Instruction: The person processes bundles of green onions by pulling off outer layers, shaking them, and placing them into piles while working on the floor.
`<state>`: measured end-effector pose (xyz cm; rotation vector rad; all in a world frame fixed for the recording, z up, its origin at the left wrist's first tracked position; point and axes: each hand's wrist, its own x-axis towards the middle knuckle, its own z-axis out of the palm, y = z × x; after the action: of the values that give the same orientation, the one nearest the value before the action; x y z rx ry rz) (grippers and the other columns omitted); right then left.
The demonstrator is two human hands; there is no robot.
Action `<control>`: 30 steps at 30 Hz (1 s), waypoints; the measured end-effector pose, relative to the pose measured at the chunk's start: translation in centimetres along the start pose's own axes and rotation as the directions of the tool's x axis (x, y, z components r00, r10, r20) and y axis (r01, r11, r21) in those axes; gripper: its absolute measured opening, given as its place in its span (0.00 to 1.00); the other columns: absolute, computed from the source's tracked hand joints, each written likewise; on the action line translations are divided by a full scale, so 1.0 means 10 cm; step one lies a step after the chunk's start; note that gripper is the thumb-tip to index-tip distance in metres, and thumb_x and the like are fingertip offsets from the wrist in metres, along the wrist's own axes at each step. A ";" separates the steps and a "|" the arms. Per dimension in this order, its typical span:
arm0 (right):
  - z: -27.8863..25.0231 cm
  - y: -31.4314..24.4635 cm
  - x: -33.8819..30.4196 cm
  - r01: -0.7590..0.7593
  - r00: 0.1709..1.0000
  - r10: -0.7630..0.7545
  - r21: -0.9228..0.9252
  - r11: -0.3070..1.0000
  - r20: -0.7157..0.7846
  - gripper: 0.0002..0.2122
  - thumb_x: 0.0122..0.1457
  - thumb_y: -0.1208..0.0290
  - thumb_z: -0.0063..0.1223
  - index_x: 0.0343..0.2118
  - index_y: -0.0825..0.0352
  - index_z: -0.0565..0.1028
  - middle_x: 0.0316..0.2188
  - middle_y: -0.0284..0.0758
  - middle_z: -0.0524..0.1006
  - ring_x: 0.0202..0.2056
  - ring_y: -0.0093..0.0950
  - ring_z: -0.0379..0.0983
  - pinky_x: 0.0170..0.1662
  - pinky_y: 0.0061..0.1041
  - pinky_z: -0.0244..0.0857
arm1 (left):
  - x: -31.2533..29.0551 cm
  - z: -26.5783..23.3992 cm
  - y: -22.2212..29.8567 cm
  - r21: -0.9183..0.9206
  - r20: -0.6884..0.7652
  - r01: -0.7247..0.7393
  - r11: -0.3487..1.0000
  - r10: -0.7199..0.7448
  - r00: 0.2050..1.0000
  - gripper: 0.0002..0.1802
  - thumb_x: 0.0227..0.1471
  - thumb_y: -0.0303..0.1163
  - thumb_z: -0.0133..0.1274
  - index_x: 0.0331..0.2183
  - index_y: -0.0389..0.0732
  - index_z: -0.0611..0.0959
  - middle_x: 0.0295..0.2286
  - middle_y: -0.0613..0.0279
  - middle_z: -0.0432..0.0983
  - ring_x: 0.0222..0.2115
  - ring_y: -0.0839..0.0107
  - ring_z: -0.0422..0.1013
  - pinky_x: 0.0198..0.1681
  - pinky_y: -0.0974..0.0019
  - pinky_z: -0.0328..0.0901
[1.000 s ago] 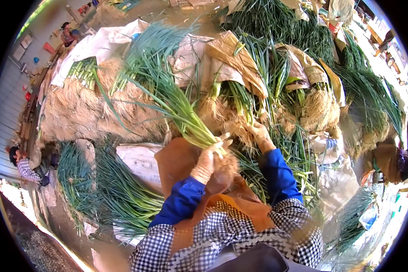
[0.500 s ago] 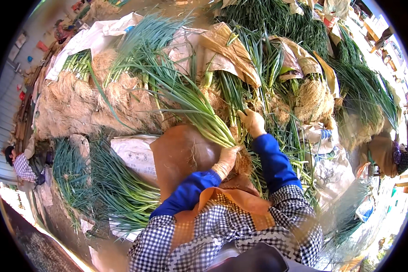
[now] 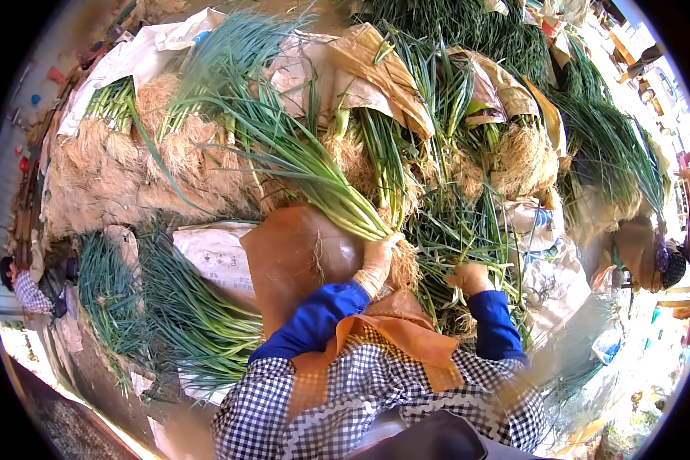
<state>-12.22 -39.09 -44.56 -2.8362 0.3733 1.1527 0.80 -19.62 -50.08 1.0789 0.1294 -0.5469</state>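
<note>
A bunch of green onions (image 3: 333, 188) is gripped near its root end by my left hand (image 3: 377, 259). Its leaves fan out to the upper left, and its pale roots (image 3: 403, 266) hang beside my fingers. My right hand (image 3: 474, 278) is lower and to the right, over a heap of loose green leaves (image 3: 456, 230). Its fingers look curled in; what they hold, if anything, cannot be made out. Below the bunch, a brown apron (image 3: 287, 257) covers my lap.
Ahead lies a long row of onion bundles with tan roots (image 3: 107, 188), partly covered by paper sacks (image 3: 379, 73). More green onions (image 3: 199, 307) lie on the left by a white sack (image 3: 218, 257). Another person (image 3: 34, 287) is at far left. A pale plastic sheet (image 3: 556, 284) lies right.
My right hand has drawn back from beside the bunch, down and to the right, over the loose leaves. My left hand still grips the green onions in nearly the same place.
</note>
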 end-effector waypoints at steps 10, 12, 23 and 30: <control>-1.08 -0.71 0.77 0.439 0.546 -0.137 0.143 0.887 -0.826 0.12 0.55 0.61 0.50 0.23 0.65 0.72 0.17 0.37 0.72 0.20 0.34 0.71 0.26 0.30 0.65 | 0.06 0.09 -0.12 -0.089 -0.069 0.063 0.994 -0.069 0.995 0.11 0.44 0.21 0.53 0.35 0.34 0.75 0.28 0.63 0.73 0.22 0.76 0.68 0.20 0.75 0.64; -0.99 -1.00 0.44 0.551 0.586 -0.409 -0.026 0.834 -0.700 0.11 0.56 0.63 0.49 0.24 0.66 0.73 0.16 0.38 0.71 0.19 0.30 0.70 0.25 0.28 0.65 | 0.23 -0.22 -0.30 -0.172 -0.012 0.005 0.985 -0.007 1.000 0.12 0.44 0.20 0.53 0.35 0.32 0.75 0.30 0.63 0.73 0.26 0.75 0.68 0.27 0.73 0.66; -0.65 -0.46 0.46 0.360 0.907 0.023 0.802 0.476 -0.420 0.14 0.59 0.58 0.43 0.35 0.64 0.75 0.21 0.30 0.74 0.22 0.22 0.68 0.27 0.20 0.62 | -0.07 0.03 0.18 -0.040 0.025 0.109 0.993 -0.108 0.994 0.11 0.46 0.31 0.53 0.29 0.32 0.81 0.26 0.59 0.77 0.19 0.77 0.69 0.19 0.76 0.63; -0.64 -1.01 1.05 0.498 0.739 -0.112 0.651 -0.573 -0.664 0.13 0.61 0.61 0.42 0.37 0.66 0.71 0.24 0.28 0.72 0.24 0.18 0.66 0.26 0.15 0.60 | 0.01 -0.14 0.12 -0.250 0.263 0.344 0.905 -0.279 0.924 0.14 0.45 0.30 0.51 0.35 0.33 0.77 0.26 0.59 0.75 0.25 0.71 0.72 0.28 0.71 0.68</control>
<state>1.84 -32.34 -47.56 -0.9856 0.1035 -0.1048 1.70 -18.06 -49.86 0.7035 0.1843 -0.9069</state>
